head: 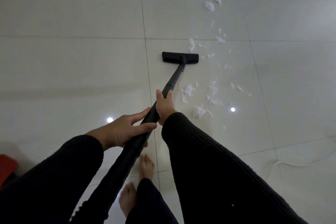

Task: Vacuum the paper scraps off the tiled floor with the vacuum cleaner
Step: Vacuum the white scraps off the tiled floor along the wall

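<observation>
**Both hands on the wand, scraps to the right**

My right hand [164, 104] is wrapped tight round the black wand [171, 80], further down. Left hand [125, 129] grips it nearer me, fingers loosely curled, thumb over the top. Floor head [180, 57] sits flat on the tiled floor [72, 60]. Paper scraps [211, 89] lie in a strip just right of head & wand, none under it. Bare feet [145, 167] below. White cord [300, 164] far right.

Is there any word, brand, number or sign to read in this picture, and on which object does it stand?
None can be read.
Vacuum wand and floor head: plain black, no label shows.
Red object at the left edge: mostly cut off, no print visible.
Paper scraps: white, no print to be made out.
Tiled floor: blank.
</observation>
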A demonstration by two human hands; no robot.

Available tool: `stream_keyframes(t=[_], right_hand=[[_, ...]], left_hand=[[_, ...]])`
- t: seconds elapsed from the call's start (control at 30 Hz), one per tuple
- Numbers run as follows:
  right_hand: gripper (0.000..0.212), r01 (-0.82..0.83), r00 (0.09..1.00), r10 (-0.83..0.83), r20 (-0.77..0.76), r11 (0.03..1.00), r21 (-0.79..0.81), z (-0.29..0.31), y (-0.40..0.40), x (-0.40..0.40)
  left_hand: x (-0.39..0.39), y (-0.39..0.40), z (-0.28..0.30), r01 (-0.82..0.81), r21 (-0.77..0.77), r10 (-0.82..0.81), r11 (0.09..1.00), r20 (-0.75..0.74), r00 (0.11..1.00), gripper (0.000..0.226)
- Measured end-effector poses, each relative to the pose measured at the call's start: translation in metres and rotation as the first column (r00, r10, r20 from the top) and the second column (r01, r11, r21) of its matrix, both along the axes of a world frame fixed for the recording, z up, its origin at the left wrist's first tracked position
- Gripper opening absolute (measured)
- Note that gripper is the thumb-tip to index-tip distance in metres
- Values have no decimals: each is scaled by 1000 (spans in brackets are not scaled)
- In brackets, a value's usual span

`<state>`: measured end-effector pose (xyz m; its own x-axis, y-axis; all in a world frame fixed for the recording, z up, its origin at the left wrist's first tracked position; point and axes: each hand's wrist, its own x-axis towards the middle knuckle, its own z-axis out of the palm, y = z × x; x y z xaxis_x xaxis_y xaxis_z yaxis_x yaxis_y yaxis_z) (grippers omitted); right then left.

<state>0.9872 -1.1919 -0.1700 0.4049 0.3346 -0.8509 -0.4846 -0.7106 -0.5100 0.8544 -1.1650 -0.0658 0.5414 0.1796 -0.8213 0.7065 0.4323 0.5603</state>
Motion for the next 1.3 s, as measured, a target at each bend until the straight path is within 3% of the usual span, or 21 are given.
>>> stream_keyframes(t=[0.77, 1.13, 1.3], right_hand=[[70, 52, 998, -51, 34, 998, -28, 11, -122, -60], [63, -7, 999, 10, 38, 998, -60, 13, -210, -77], [70, 86, 996, -85, 16, 994, -67, 17, -242, -93]], left_hand=[[-59, -111, 15, 52, -29, -52, 998, 5, 999, 68], [-78, -195, 19, 100, -28, -101, 995, -9, 995, 67], [-90, -223, 22, 133, -24, -133, 991, -10, 991, 68]])
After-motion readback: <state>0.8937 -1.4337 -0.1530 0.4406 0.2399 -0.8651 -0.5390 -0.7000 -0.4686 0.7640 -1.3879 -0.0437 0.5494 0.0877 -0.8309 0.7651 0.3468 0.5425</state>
